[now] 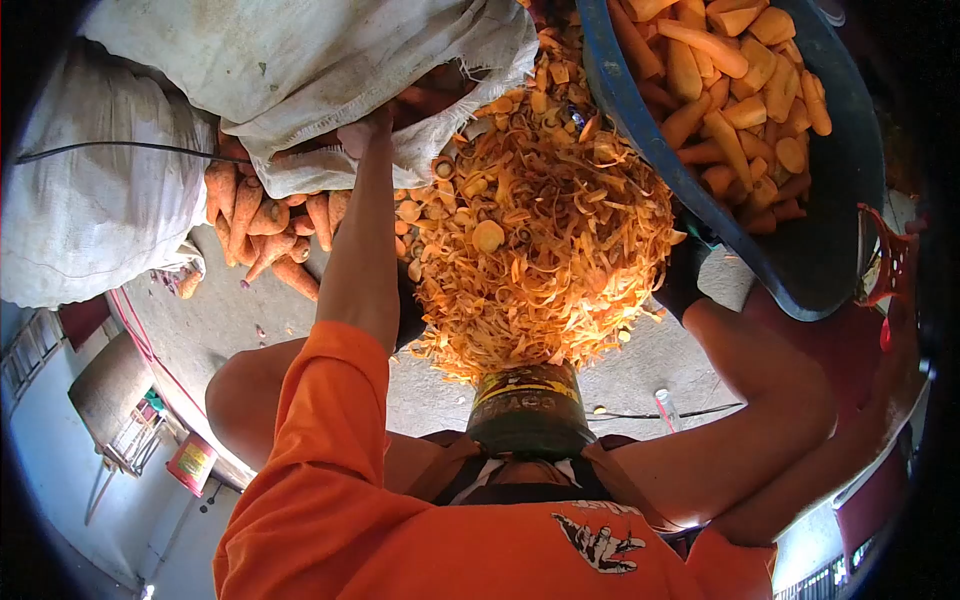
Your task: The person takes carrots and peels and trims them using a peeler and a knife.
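Note:
My left hand (pixel 366 134) reaches into the open mouth of a white woven sack (pixel 320 60); the fabric hides its fingers. Inside the opening, dark orange carrots (pixel 425 98) show close to the hand. At the far right edge, my right hand (pixel 903 262) is closed around a red plastic peeler (pixel 880 258), beside the rim of a blue basin (pixel 850 130). Peeled carrots (pixel 735 95) are heaped in this basin. Between my legs rises a large mound of carrot peelings (pixel 540 250), with cut carrot tops on its left side.
Unpeeled carrots (pixel 265 225) lie on the concrete floor (pixel 275 330) beside another full sack (pixel 100 180). A dark round container (pixel 530 410) stands in front of my body. A clear bottle (pixel 667 408) and a black cable (pixel 610 416) are near my right leg.

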`<state>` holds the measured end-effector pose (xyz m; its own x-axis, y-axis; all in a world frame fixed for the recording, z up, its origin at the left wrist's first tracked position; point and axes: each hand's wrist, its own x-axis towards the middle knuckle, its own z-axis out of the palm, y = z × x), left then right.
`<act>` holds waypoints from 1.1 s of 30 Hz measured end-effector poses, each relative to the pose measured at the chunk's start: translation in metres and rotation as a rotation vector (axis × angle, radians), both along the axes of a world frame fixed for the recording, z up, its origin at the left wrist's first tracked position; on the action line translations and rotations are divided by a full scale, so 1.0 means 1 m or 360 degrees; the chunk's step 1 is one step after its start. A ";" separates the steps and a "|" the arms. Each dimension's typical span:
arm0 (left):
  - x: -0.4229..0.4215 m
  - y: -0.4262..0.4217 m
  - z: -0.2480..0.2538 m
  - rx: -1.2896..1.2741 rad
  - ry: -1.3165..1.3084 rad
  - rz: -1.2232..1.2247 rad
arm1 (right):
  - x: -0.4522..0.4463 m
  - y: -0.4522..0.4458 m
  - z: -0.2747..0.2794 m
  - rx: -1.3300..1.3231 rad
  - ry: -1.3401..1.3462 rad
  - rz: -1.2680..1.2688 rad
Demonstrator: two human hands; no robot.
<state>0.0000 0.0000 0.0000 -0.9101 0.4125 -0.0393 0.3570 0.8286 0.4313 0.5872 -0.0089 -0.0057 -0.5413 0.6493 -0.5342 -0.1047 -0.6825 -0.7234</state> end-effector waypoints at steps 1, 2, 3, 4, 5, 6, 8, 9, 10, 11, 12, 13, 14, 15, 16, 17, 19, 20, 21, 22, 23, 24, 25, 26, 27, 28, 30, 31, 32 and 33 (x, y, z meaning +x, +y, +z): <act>0.013 -0.005 0.008 0.0136 -0.0059 0.0088 | 0.004 -0.005 0.003 0.0023 -0.0149 -0.0071; 0.026 -0.010 0.019 0.0276 -0.0110 0.0174 | 0.007 -0.009 0.007 0.0041 -0.0299 -0.0139; 0.016 -0.001 0.041 0.0352 -0.0022 0.0157 | -0.004 0.000 0.009 0.0053 -0.0255 -0.0172; 0.030 -0.015 0.048 0.0346 -0.0018 0.0010 | -0.004 0.003 0.031 0.0113 -0.0322 -0.0150; 0.041 -0.031 0.055 0.0335 -0.0014 -0.0067 | -0.011 0.009 0.059 0.0216 -0.0406 -0.0089; 0.053 -0.046 0.062 0.0325 -0.0011 -0.0143 | -0.019 0.019 0.097 0.0353 -0.0528 -0.0013; 0.068 -0.067 0.072 0.0952 -0.0594 -0.0160 | -0.040 0.055 0.222 0.0862 -0.0911 0.0202; 0.078 -0.073 0.079 0.0969 -0.0582 -0.0166 | -0.048 0.073 0.288 0.1164 -0.1149 0.0266; 0.087 -0.079 0.088 0.1268 -0.0840 0.0094 | -0.050 0.090 0.339 0.1435 -0.1366 0.0276; 0.091 -0.083 0.096 0.1568 -0.1096 0.0358 | -0.050 0.099 0.385 0.1657 -0.1498 0.0252; 0.083 -0.093 0.096 0.1543 -0.1110 0.0431 | -0.049 0.105 0.413 0.1815 -0.1546 0.0214; 0.080 -0.096 0.105 0.1574 -0.1094 0.0418 | -0.051 0.107 0.432 0.1963 -0.1579 0.0178; 0.079 -0.103 0.113 0.1359 -0.1003 0.0025 | -0.055 0.098 0.434 0.1979 -0.1566 0.0168; 0.080 -0.107 0.120 0.1128 -0.0901 -0.0359 | -0.058 0.090 0.436 0.1935 -0.1463 0.0149; 0.083 -0.107 0.118 0.1038 -0.0952 -0.0218 | -0.059 0.083 0.441 0.1942 -0.1412 0.0128; 0.082 -0.106 0.117 0.1077 -0.0940 -0.0232 | -0.061 0.075 0.445 0.1948 -0.1360 0.0107; 0.081 -0.103 0.126 0.0484 -0.0379 -0.0592 | -0.061 0.058 0.447 0.2014 -0.1317 0.0007; 0.077 -0.101 0.127 0.0102 -0.0275 -0.0774 | -0.059 0.051 0.448 0.2002 -0.1332 -0.0009; 0.077 -0.102 0.115 0.0088 -0.0285 -0.0791 | -0.058 0.048 0.449 0.1998 -0.1388 0.0025; 0.075 -0.102 0.097 0.0027 0.0355 -0.1076 | -0.058 0.045 0.448 0.1995 -0.1438 0.0070; 0.070 -0.100 0.082 -0.0027 0.1012 -0.1333 | -0.056 0.045 0.444 0.1987 -0.1441 0.0076; 0.067 -0.095 0.079 -0.0026 0.1010 -0.1326 | -0.050 0.047 0.440 0.1904 -0.1361 0.0079; 0.066 -0.089 0.077 -0.0319 0.0748 -0.1276 | -0.046 0.052 0.437 0.1823 -0.1282 0.0088; 0.067 -0.084 0.072 -0.0608 0.0471 -0.1216 | -0.043 0.056 0.436 0.1823 -0.1286 0.0108; 0.064 -0.074 0.067 -0.0721 0.0305 -0.1097 | -0.041 0.060 0.435 0.1794 -0.1383 0.0054; 0.062 -0.064 0.063 -0.0842 0.0152 -0.0971 | -0.037 0.064 0.432 0.1759 -0.1481 0.0000; 0.047 -0.053 0.064 -0.0526 0.0216 -0.1083 | -0.032 0.076 0.439 0.1714 -0.1570 0.0147; 0.041 -0.047 0.062 -0.0191 0.0298 -0.1185 | -0.034 0.080 0.444 0.1588 -0.1556 0.0150; 0.040 -0.039 0.058 -0.0083 0.0393 -0.1305 | -0.047 0.078 0.432 0.1498 -0.1503 0.0263; 0.039 -0.034 0.049 -0.0100 0.0376 -0.1315 | -0.059 0.077 0.406 0.1407 -0.1437 0.0410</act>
<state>0.0393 -0.0344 0.0492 -0.3059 0.9496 0.0683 0.9307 0.2832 0.2315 0.5284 0.0683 0.4008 -0.3770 0.8998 -0.2194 0.7181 0.1344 -0.6828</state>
